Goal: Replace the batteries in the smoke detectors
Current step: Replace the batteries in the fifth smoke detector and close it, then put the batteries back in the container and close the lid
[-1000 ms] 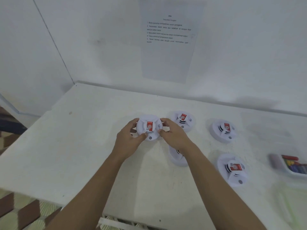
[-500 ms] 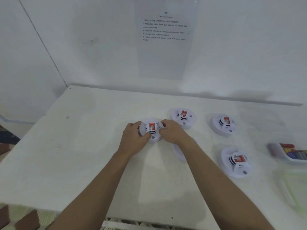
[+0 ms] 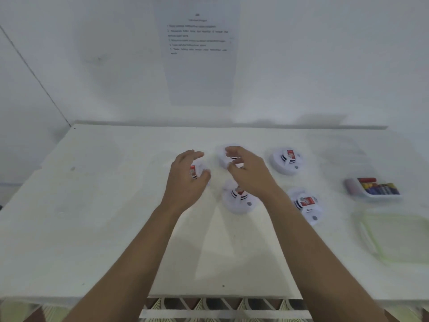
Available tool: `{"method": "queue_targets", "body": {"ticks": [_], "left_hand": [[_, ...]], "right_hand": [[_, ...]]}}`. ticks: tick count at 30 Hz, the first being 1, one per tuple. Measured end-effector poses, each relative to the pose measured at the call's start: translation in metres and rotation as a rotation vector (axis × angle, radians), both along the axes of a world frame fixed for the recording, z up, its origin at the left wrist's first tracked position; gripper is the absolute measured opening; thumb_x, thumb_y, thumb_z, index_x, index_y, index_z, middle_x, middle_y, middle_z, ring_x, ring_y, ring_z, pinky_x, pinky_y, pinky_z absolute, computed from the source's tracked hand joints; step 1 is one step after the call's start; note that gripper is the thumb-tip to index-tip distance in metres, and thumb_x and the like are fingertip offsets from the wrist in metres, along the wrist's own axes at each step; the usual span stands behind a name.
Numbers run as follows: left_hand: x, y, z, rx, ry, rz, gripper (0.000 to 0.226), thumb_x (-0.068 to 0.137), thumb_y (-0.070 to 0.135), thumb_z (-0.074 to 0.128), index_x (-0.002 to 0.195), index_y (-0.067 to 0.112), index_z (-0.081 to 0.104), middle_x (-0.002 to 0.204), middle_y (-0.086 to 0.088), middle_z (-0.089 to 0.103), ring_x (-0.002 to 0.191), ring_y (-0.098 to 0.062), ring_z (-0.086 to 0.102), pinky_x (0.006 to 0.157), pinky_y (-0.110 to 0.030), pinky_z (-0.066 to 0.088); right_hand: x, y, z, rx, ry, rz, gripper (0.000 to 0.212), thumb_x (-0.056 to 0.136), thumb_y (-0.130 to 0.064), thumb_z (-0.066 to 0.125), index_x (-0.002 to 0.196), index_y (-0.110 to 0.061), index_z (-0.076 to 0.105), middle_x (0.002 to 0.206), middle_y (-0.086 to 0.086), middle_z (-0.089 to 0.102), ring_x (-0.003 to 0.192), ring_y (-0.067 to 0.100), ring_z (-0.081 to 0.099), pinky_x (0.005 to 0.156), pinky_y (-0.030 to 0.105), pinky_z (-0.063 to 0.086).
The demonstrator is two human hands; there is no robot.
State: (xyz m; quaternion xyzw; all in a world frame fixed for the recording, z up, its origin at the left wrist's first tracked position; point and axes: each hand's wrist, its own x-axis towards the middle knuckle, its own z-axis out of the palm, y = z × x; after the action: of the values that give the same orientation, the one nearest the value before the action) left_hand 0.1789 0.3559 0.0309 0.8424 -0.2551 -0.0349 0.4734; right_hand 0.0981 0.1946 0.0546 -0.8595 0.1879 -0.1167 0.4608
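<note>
Several white round smoke detectors with red labels lie on the white table (image 3: 92, 205). My left hand (image 3: 184, 184) curls around the left one (image 3: 201, 168), thumb at its near side and fingers over its far edge. My right hand (image 3: 249, 174) hovers just to the right with fingers spread and loosely bent, holding nothing. It partly covers a far detector (image 3: 222, 156) and a near detector (image 3: 239, 202). Two more detectors sit farther right, one at the back (image 3: 286, 162) and one nearer (image 3: 307, 206).
A small clear tray (image 3: 352, 190) of coloured batteries stands at the right. In front of it lies a clear container with a green rim (image 3: 394, 238). A printed instruction sheet (image 3: 199, 49) hangs on the wall behind. The table's front edge is close to me.
My right hand has let go of the left detector and moved off to the right. The left hand stays around it. The view has shifted, so the table now sits lower in the frame.
</note>
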Motion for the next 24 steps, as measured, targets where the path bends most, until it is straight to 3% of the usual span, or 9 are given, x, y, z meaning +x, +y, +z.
{"method": "queue_targets", "body": {"ticks": [2, 5, 8, 10, 12, 16, 19, 21, 24], "left_hand": [[-0.019, -0.018, 0.013, -0.058, 0.024, -0.05, 0.037, 0.091, 0.018, 0.064, 0.126, 0.027, 0.06, 0.127, 0.016, 0.055, 0.119, -0.006, 0.051, 0.099, -0.023, 0.041], [-0.054, -0.057, 0.021, -0.098, 0.099, -0.079, 0.031, 0.091, 0.021, 0.062, 0.121, 0.03, 0.063, 0.124, 0.019, 0.06, 0.114, -0.002, 0.053, 0.095, -0.022, 0.045], [-0.092, -0.097, 0.021, -0.114, 0.144, -0.16, 0.032, 0.091, 0.021, 0.064, 0.122, 0.029, 0.064, 0.117, 0.022, 0.062, 0.109, 0.001, 0.055, 0.087, -0.021, 0.049], [-0.119, -0.126, 0.017, -0.106, 0.147, -0.246, 0.03, 0.091, 0.019, 0.064, 0.119, 0.027, 0.065, 0.113, 0.021, 0.065, 0.107, 0.002, 0.059, 0.09, -0.021, 0.05], [-0.142, -0.151, 0.014, -0.056, 0.172, -0.336, 0.028, 0.09, 0.021, 0.064, 0.117, 0.029, 0.065, 0.109, 0.018, 0.068, 0.1, 0.003, 0.062, 0.089, -0.019, 0.051], [-0.197, -0.201, 0.0, 0.185, 0.21, -0.52, 0.025, 0.091, 0.032, 0.066, 0.115, 0.03, 0.065, 0.1, 0.014, 0.069, 0.084, -0.003, 0.066, 0.075, -0.022, 0.053], [-0.23, -0.229, -0.015, 0.308, 0.208, -0.476, 0.033, 0.09, 0.039, 0.065, 0.12, 0.025, 0.061, 0.1, 0.009, 0.067, 0.082, -0.011, 0.068, 0.075, -0.029, 0.056], [-0.247, -0.244, -0.026, 0.386, 0.171, -0.397, 0.041, 0.09, 0.044, 0.064, 0.124, 0.021, 0.056, 0.099, 0.003, 0.066, 0.084, -0.014, 0.066, 0.076, -0.031, 0.053], [-0.263, -0.256, -0.041, 0.478, 0.098, -0.282, 0.058, 0.087, 0.052, 0.066, 0.131, 0.019, 0.049, 0.114, -0.005, 0.061, 0.102, -0.021, 0.059, 0.082, -0.031, 0.047]], "right_hand": [[-0.026, -0.017, 0.008, 0.05, -0.052, -0.052, 0.038, 0.096, -0.01, 0.053, 0.13, -0.026, 0.059, 0.124, -0.015, 0.063, 0.105, 0.001, 0.059, 0.08, 0.003, 0.043], [-0.072, -0.05, 0.012, 0.115, -0.071, -0.138, 0.04, 0.097, -0.009, 0.052, 0.133, -0.027, 0.059, 0.122, -0.015, 0.065, 0.103, -0.01, 0.057, 0.075, -0.001, 0.042], [-0.118, -0.089, 0.008, 0.11, -0.064, -0.217, 0.039, 0.097, -0.011, 0.052, 0.129, -0.03, 0.062, 0.123, -0.018, 0.066, 0.103, -0.013, 0.058, 0.081, 0.014, 0.051], [-0.153, -0.117, 0.002, 0.094, -0.058, -0.248, 0.038, 0.096, -0.011, 0.054, 0.128, -0.031, 0.063, 0.124, -0.016, 0.066, 0.111, -0.004, 0.058, 0.088, 0.021, 0.047], [-0.185, -0.142, -0.004, 0.069, -0.029, -0.273, 0.038, 0.096, -0.011, 0.056, 0.129, -0.03, 0.062, 0.125, -0.014, 0.065, 0.115, 0.005, 0.057, 0.091, 0.024, 0.043], [-0.253, -0.188, -0.017, -0.034, 0.057, -0.303, 0.036, 0.097, -0.012, 0.058, 0.128, -0.029, 0.063, 0.122, -0.015, 0.062, 0.112, 0.006, 0.053, 0.092, 0.024, 0.039], [-0.29, -0.217, -0.032, -0.133, 0.128, -0.324, 0.036, 0.096, -0.01, 0.056, 0.127, -0.027, 0.063, 0.122, -0.01, 0.061, 0.116, 0.014, 0.052, 0.092, 0.025, 0.036], [-0.311, -0.236, -0.045, -0.206, 0.185, -0.354, 0.039, 0.095, -0.011, 0.056, 0.13, -0.027, 0.062, 0.132, -0.004, 0.059, 0.126, 0.023, 0.048, 0.1, 0.035, 0.039], [-0.331, -0.254, -0.059, -0.298, 0.295, -0.458, 0.046, 0.096, -0.017, 0.055, 0.142, -0.025, 0.052, 0.149, 0.003, 0.046, 0.137, 0.031, 0.035, 0.107, 0.044, 0.031]]}}
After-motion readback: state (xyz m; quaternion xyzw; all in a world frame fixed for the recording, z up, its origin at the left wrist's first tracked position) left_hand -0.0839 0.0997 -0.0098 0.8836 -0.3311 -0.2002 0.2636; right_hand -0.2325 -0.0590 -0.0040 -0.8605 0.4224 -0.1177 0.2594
